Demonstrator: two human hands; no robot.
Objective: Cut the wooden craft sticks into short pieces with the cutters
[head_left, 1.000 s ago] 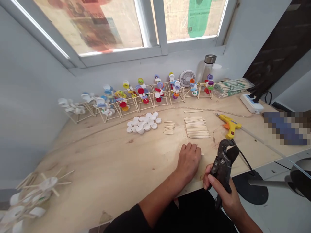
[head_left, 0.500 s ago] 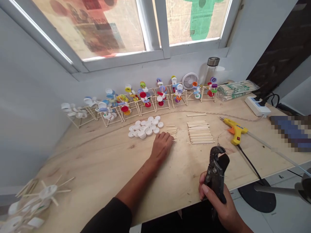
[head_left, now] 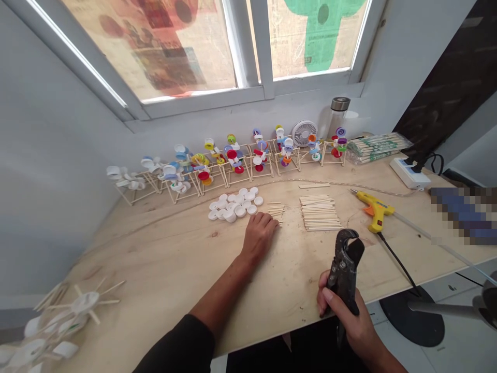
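My right hand grips the handles of a black pipe cutter near the table's front edge. The cutter's hooked jaw points up and away from me, with a gap between jaw and blade. My left hand rests on the table at the near end of a small pile of short wooden sticks. Its fingers are curled and close together, and their tips are hidden. White bottle caps lie in a cluster just left of that hand. Right of it is a neat stack of longer wooden sticks, with one stick apart behind.
Stick-and-cap wheels on stands line the back. A yellow glue gun, power strip and bagged sticks are right. A small fan and bottle stand behind. More wheel parts lie front left.
The camera view has shifted slightly. Both hands stay in nearly the same places on and over the table, and the pipe cutter remains in my right hand.
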